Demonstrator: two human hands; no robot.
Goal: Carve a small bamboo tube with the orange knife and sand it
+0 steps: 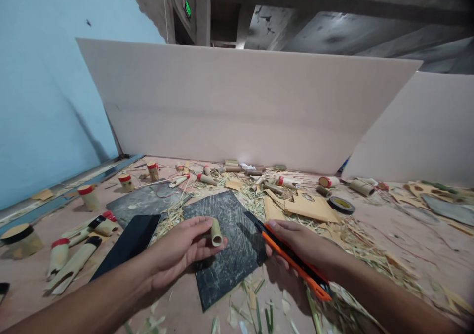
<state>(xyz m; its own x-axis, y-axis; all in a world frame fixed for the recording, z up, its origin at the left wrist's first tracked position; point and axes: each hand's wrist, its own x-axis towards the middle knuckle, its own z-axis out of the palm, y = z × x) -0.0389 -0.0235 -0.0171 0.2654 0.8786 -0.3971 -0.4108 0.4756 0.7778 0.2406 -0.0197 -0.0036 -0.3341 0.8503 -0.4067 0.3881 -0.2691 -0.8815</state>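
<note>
Near the middle, my left hand (185, 242) holds a short hollow bamboo tube (216, 233) between thumb and fingers, its open end facing me. My right hand (296, 245) is wrapped round an orange and black utility knife (292, 261), whose dark blade points up and left toward the tube without touching it. Both hands are over or beside a scratched black mat (225, 279) lying on the pinkish work surface.
Bamboo shavings (359, 247) are scattered around. Bamboo pieces with red or black ends, such as a red-topped one (89, 198), stand or lie at left. A black flat object (128, 242) is beside my left forearm. A tape roll (341, 205) and cut yellow sheet (311, 208) lie at right. A pale panel (244, 106) rises behind.
</note>
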